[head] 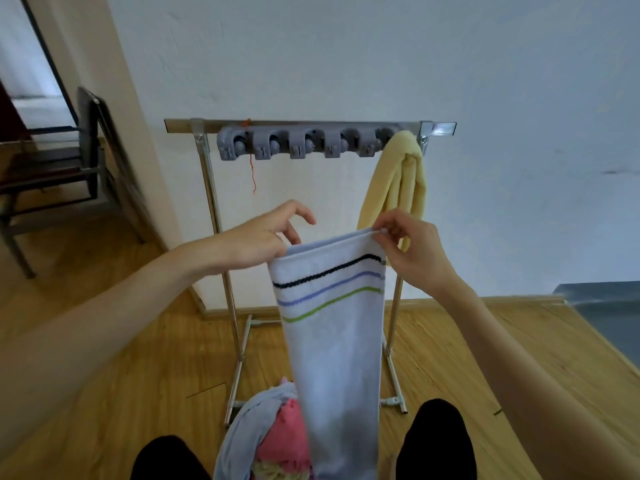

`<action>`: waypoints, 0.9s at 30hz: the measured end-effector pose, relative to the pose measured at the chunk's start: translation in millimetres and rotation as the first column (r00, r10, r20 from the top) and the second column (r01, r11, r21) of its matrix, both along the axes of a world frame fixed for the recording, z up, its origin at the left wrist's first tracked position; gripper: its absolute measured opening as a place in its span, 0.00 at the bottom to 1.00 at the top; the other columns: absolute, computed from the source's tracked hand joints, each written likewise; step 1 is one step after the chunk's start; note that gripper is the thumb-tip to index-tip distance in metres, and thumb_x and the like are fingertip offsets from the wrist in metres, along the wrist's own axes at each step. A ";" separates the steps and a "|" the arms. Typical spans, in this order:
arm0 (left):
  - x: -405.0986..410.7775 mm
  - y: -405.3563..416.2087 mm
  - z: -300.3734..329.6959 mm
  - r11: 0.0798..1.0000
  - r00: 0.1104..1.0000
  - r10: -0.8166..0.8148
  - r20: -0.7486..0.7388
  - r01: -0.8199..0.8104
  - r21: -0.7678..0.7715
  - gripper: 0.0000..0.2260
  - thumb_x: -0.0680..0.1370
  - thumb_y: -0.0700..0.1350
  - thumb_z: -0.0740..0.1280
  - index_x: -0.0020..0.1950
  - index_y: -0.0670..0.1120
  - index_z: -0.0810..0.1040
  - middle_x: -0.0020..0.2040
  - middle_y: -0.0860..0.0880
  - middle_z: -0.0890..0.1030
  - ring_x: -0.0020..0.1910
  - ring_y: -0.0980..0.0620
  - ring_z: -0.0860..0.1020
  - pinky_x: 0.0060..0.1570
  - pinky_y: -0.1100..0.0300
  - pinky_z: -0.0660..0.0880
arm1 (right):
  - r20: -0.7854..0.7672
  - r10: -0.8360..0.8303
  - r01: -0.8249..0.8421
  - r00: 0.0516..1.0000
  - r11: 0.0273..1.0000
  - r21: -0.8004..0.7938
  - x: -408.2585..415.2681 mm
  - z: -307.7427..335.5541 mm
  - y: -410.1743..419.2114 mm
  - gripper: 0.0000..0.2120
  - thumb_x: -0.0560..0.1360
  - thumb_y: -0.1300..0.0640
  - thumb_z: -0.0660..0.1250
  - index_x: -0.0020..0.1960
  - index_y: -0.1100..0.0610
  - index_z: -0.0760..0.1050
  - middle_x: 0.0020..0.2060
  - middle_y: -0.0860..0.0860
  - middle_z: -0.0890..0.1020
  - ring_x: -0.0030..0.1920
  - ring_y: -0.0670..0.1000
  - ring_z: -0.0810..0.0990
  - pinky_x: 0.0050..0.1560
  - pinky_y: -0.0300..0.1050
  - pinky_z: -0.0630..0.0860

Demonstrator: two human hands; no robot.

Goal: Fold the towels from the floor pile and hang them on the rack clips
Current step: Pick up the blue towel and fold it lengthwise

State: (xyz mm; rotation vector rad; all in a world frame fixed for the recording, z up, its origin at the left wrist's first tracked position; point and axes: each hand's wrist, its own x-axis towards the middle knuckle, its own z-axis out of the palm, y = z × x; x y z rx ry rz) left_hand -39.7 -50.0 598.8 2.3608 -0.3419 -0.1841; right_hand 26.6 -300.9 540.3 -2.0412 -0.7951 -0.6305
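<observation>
Pale-blue striped towel point(332, 323), bottom cut off, pinched by left hand point(259, 240) and right hand point(412, 251) grip.

A single head-worn wide-angle view is given, aimed forward and downward from standing height; the metal rack with grey plastic clips point(304, 142) is seen near, the wooden floor point(485, 358) below.

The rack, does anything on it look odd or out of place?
A thin red thread dangles loose from the grey clip strip near the rack's left end. The yellow towel hangs normally at the right.
</observation>
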 end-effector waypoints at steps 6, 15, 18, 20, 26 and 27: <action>-23.7 -7.6 -20.1 0.969 0.968 -0.238 -0.082 0.243 0.053 0.27 0.70 0.40 0.57 0.64 0.66 0.65 0.56 0.50 0.75 0.52 0.45 0.77 0.52 0.49 0.77 | -0.126 0.040 -0.052 0.991 0.994 -0.094 -5.6 -14.9 3.8 0.07 0.75 0.65 0.66 0.49 0.56 0.80 0.35 0.47 0.80 0.38 0.48 0.76 0.41 0.37 0.74; -29.5 -19.5 -25.7 0.908 0.932 -0.298 -0.209 0.344 0.239 0.19 0.70 0.37 0.61 0.58 0.54 0.74 0.45 0.52 0.76 0.37 0.63 0.73 0.40 0.67 0.71 | -0.171 0.065 -0.097 0.983 0.977 -0.189 -8.8 -18.3 17.2 0.07 0.75 0.65 0.66 0.50 0.58 0.81 0.35 0.46 0.80 0.35 0.45 0.76 0.41 0.36 0.74; -31.6 -23.0 -28.0 0.854 0.918 -0.366 -0.152 0.396 0.337 0.20 0.73 0.32 0.62 0.61 0.49 0.75 0.45 0.53 0.77 0.40 0.59 0.75 0.42 0.68 0.73 | -0.167 0.071 -0.106 0.983 0.972 -0.208 -9.0 -18.7 22.6 0.08 0.74 0.66 0.65 0.50 0.57 0.81 0.38 0.51 0.83 0.36 0.48 0.77 0.41 0.39 0.75; -30.6 -22.8 -30.4 0.810 0.896 -0.443 0.005 0.398 0.430 0.15 0.74 0.34 0.65 0.58 0.48 0.77 0.44 0.53 0.80 0.40 0.60 0.76 0.42 0.70 0.73 | -0.165 0.084 -0.117 0.983 0.973 -0.199 -8.5 -19.0 24.3 0.08 0.74 0.66 0.65 0.50 0.58 0.81 0.36 0.48 0.81 0.36 0.45 0.76 0.40 0.36 0.74; -26.4 -22.0 -44.5 0.709 0.617 -0.625 0.478 0.194 0.678 0.06 0.77 0.44 0.63 0.43 0.46 0.78 0.44 0.47 0.77 0.41 0.50 0.75 0.39 0.56 0.73 | -0.168 0.087 -0.108 0.982 0.987 -0.123 -5.1 -17.5 22.0 0.06 0.75 0.65 0.66 0.49 0.58 0.80 0.34 0.42 0.78 0.36 0.41 0.75 0.41 0.35 0.73; -24.4 -22.6 -44.0 0.698 0.579 -0.647 0.495 0.189 0.691 0.04 0.76 0.42 0.66 0.41 0.46 0.77 0.47 0.46 0.77 0.45 0.48 0.74 0.42 0.55 0.72 | -0.172 0.094 -0.115 0.981 0.987 -0.114 -4.4 -17.2 21.3 0.07 0.75 0.66 0.67 0.48 0.58 0.81 0.35 0.43 0.79 0.37 0.43 0.76 0.41 0.35 0.74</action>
